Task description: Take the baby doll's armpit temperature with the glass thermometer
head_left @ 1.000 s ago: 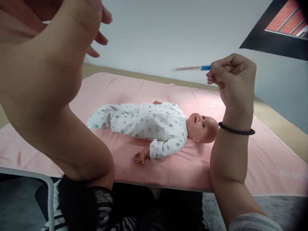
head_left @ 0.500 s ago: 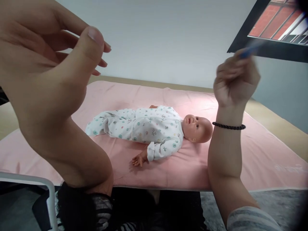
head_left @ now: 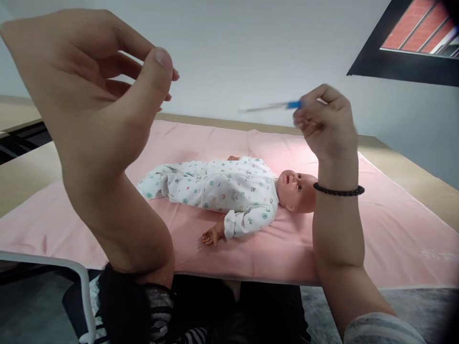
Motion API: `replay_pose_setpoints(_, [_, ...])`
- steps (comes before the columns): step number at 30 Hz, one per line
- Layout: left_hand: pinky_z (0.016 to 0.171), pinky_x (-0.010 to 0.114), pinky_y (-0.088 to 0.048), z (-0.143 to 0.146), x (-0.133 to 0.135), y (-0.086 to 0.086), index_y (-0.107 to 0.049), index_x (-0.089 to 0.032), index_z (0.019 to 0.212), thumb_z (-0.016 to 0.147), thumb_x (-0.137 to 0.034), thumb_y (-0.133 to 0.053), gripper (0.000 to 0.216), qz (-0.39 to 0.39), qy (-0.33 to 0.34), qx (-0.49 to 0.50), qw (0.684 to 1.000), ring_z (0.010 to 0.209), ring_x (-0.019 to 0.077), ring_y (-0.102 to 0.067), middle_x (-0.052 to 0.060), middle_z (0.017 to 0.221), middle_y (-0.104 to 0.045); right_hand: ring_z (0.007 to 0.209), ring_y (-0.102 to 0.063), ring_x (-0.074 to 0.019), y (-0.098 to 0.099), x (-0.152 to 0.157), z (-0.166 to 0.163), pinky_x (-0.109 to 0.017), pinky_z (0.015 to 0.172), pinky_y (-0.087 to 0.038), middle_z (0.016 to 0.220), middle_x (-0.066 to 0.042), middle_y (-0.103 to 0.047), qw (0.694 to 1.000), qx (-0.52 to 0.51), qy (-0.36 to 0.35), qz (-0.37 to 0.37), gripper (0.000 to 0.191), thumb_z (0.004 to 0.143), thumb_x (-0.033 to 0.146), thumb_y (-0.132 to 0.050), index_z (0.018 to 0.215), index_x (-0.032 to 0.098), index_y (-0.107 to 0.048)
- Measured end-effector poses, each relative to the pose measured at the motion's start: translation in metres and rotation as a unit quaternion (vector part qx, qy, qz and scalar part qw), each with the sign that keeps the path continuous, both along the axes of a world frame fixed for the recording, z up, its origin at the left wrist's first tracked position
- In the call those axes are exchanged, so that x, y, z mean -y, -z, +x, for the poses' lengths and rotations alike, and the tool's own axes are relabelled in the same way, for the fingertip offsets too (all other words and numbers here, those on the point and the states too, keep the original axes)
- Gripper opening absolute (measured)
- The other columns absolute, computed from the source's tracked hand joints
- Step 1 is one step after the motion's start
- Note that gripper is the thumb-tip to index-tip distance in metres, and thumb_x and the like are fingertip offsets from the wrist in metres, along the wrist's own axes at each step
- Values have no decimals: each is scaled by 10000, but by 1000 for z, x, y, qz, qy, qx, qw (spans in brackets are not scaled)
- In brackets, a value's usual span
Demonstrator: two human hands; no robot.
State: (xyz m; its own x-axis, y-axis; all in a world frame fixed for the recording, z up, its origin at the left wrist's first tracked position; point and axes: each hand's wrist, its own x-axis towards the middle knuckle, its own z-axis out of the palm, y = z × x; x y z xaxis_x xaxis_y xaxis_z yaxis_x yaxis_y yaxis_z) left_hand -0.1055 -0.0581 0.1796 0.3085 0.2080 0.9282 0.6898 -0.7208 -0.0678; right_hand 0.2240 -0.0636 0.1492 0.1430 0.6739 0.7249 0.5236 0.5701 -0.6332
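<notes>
Okay, nearest first: your left hand [head_left: 96, 110] fills the near left of the head view, raised, fingers loosely curled and thumb standing apart from them, holding nothing. Since a second ago it has dropped a little and turned, so the thumb and palm edge now face the camera, but it has taken hold of nothing in that time. Below it, a white metal rail [head_left: 84, 291] and striped clothing sit at the bottom edge. On the other side your right forearm stands upright with a black bead bracelet [head_left: 339, 191] at the wrist. Above it your right hand [head_left: 326, 124] pinches the blue end of a thin stick [head_left: 272, 106] between thumb and fingertips. The stick pointed left a second ago, flicked up to the right half a second ago, and now points left again, blurred. So it reads as being swung in the air, well apart from everything below. Further back the doll [head_left: 229, 191], in a spotted white sleepsuit, lies on its back on the pink mat [head_left: 394, 229], head to the right, untouched and unmoved. The tan surface [head_left: 412, 177], wall and dark window frame [head_left: 405, 71] lie beyond.
</notes>
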Motion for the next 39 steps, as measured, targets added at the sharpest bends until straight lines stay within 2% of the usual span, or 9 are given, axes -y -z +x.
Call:
replay_pose_setpoints(3, [893, 366, -670, 4, 2, -5, -664, -268, 1083, 1043, -447, -500, 247, -156, 48, 108, 981, 902, 87, -668, -104, 1012, -650, 795, -689, -169, 4, -6, -6, -316, 582, -569, 787, 21, -684, 1000, 20, -16, 9, 247, 769, 326, -783, 956, 248, -641])
replay_pose_setpoints(7, [821, 402, -681, 7, 2, -7, -680, -261, 1019, 1023, -436, -539, 225, -156, 48, 125, 979, 834, 100, -669, -115, 948, -663, 819, -694, -173, 2, -9, -4, -308, 589, -569, 843, 6, -682, 984, 159, 69, 32, 232, 848, 292, -731, 1053, 269, -625])
replay_pose_setpoints(12, [726, 343, -657, 11, -1, -6, -697, -240, 994, 1007, -394, -587, 189, -133, 95, 161, 973, 835, 102, -680, -97, 935, -674, 976, -654, -175, -7, 1, 17, -307, 718, -602, 881, -5, -706, 815, 404, 409, 76, 240, 895, 234, -717, 1067, 386, -646])
replay_pose_setpoints(15, [627, 309, -606, 17, -1, -6, -723, -242, 998, 993, -370, -623, 163, -105, 136, 186, 967, 849, 115, -698, -64, 934, -676, 888, -662, -192, -6, 4, 30, -349, 704, -604, 814, -1, -706, 889, 316, 324, 64, 125, 891, 276, -720, 939, 378, -667])
replay_pose_setpoints(17, [577, 297, -574, 22, 1, -7, -744, -246, 965, 979, -343, -648, 137, -101, 135, 190, 967, 814, 112, -696, -58, 901, -682, 750, -664, -185, -3, 1, 31, -373, 666, -595, 778, -6, -699, 961, 166, 212, 68, 94, 872, 252, -720, 839, 303, -648])
replay_pose_setpoints(19, [572, 282, -572, 27, 3, -8, -757, -245, 929, 964, -328, -669, 126, -119, 123, 190, 967, 798, 105, -688, -58, 863, -689, 671, -654, -176, -1, -4, 26, -380, 650, -587, 727, -7, -675, 990, 16, 109, 85, 132, 841, 231, -730, 778, 258, -618])
replay_pose_setpoints(22, [599, 290, -592, 34, 7, -9, -753, -254, 955, 952, -288, -673, 87, -151, 120, 170, 966, 860, 125, -695, -56, 923, -712, 686, -666, -169, -3, -3, 10, -374, 672, -599, 718, 9, -646, 990, -95, 2, 104, 152, 836, 291, -750, 795, 254, -608])
replay_pose_setpoints(32, [667, 349, -615, 49, 7, -6, -746, -309, 1052, 891, -327, -750, 162, -211, 186, 111, 953, 918, 181, -717, -36, 1025, -757, 689, -665, -144, -18, 35, -28, -341, 685, -602, 739, 28, -647, 982, -96, -127, 106, 153, 826, 344, -791, 821, 280, -652])
replay_pose_setpoints(39, [669, 394, -613, 48, 7, -5, -766, -306, 957, 870, -291, -766, 88, -207, 202, 137, 947, 843, 171, -694, -47, 930, -757, 742, -675, -154, -17, 37, -27, -365, 732, -616, 781, 21, -664, 987, -82, -116, 70, 173, 827, 418, -787, 837, 304, -658])
